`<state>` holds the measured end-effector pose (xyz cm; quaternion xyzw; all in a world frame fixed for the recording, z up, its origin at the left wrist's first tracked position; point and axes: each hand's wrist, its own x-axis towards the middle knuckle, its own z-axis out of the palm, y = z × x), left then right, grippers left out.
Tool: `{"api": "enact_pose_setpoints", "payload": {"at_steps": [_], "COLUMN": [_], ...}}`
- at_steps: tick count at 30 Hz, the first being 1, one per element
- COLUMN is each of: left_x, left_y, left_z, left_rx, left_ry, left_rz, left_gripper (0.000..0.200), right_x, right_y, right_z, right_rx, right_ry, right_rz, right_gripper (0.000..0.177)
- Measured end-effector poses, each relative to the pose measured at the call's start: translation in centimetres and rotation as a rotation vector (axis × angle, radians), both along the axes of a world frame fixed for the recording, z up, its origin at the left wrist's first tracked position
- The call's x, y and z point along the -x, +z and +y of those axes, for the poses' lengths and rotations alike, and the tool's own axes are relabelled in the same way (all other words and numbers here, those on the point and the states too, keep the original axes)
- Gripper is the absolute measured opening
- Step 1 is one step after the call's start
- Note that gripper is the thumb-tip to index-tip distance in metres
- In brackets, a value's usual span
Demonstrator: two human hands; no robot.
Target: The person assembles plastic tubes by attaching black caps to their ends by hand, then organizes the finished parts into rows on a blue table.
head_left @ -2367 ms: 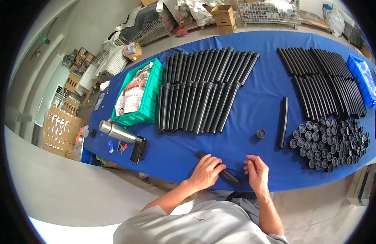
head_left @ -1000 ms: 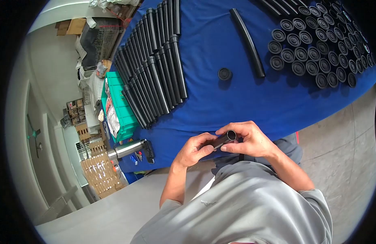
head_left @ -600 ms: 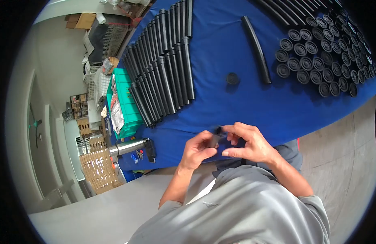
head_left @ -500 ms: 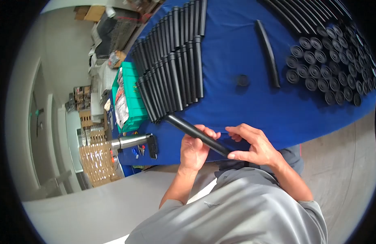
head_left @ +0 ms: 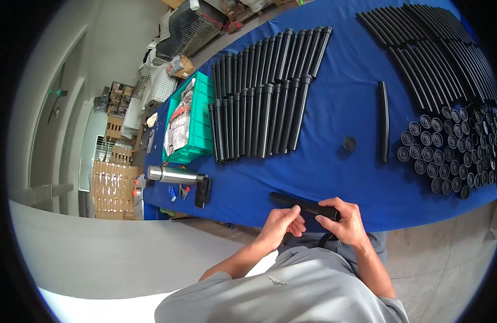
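A short black tube [head_left: 311,206] slants across the front edge of the blue cloth. My right hand [head_left: 342,219] grips its right end between thumb and fingers. Against the tube's middle rests the thumb of my left hand [head_left: 283,226], whose fingers curl beneath it. Beyond the hands, one round black cap [head_left: 349,143] and a lone black tube [head_left: 384,123] lie on the cloth.
Capped black tubes [head_left: 262,121] lie in two rows left of centre. Many round caps [head_left: 432,156] and bare tubes [head_left: 426,70] cover the right side. At left are a green crate [head_left: 200,126], a steel flask [head_left: 173,174] and a black phone-like object [head_left: 203,192].
The view has turned and shifted. My right hand has closed around the tube's right end, and the tube now lies nearer level. My left thumb has come over onto the tube.
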<state>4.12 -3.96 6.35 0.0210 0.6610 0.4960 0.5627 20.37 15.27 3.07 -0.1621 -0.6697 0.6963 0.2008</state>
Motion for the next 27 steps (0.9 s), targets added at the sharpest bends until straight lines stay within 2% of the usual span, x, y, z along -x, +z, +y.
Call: {"api": "enact_pose_setpoints", "payload": {"at_steps": [1, 4, 5, 6, 8, 11, 12, 14, 15, 16, 18, 24, 27], "left_x": [-0.7, 0.0, 0.6, 0.9, 1.0, 1.6, 1.4, 1.4, 1.7, 1.5, 2.0, 3.5, 4.1], "left_y": [0.3, 1.9, 2.9, 3.6, 3.3, 0.6, 0.9, 0.7, 0.6, 1.7, 2.6, 2.9, 2.9], "left_z": [0.1, 1.3, 2.8, 4.0, 4.9, 3.6, 3.6, 3.5, 3.5, 3.8, 4.0, 4.1, 4.1], "left_rx": [-0.044, -0.218, -0.347, -0.369, -0.291, -0.153, -0.031, -0.029, -0.099, -0.057, 0.015, -0.078, -0.094], "left_ry": [-0.006, -0.254, -0.359, -0.45, -0.559, -0.669, -0.703, -0.606, -0.593, -0.613, -0.703, -0.786, -0.797], "left_rz": [0.193, 0.95, 1.308, 1.478, 1.505, 1.361, 1.308, 1.069, 0.992, 0.883, 0.83, 0.703, 0.633], "left_gripper": [0.038, 0.03, 0.038, 0.051, 0.05, 0.045, 0.044, 0.04, 0.036, 0.037, 0.037, 0.033, 0.036], "right_x": [0.1, 0.0, 0.1, 0.2, 0.1, 0.2, 0.0, -0.3, -0.5, -0.7, -0.7, -0.4, -0.7], "right_y": [-0.1, -0.1, 0.1, 0.0, -0.1, -0.4, -0.5, -1.0, -1.0, -0.6, -0.7, -1.7, -1.0], "right_z": [-0.1, 0.0, 0.0, 0.0, -0.1, 0.1, 0.4, 0.7, 0.9, 1.3, 1.1, 0.8, 1.2], "right_rx": [0.005, -0.005, 0.003, -0.004, -0.013, -0.054, -0.025, 0.09, 0.138, 0.18, 0.227, 0.229, 0.29], "right_ry": [-0.009, 0.013, -0.006, -0.006, -0.006, -0.022, 0.019, 0.079, 0.094, 0.117, 0.142, 0.117, 0.132], "right_rz": [0.002, -0.061, -0.037, -0.028, -0.018, 0.062, 0.063, 0.084, 0.067, 0.06, 0.087, 0.19, 0.144], "right_gripper": [0.035, 0.035, 0.036, 0.036, 0.036, 0.037, 0.039, 0.041, 0.041, 0.041, 0.041, 0.039, 0.038]}}
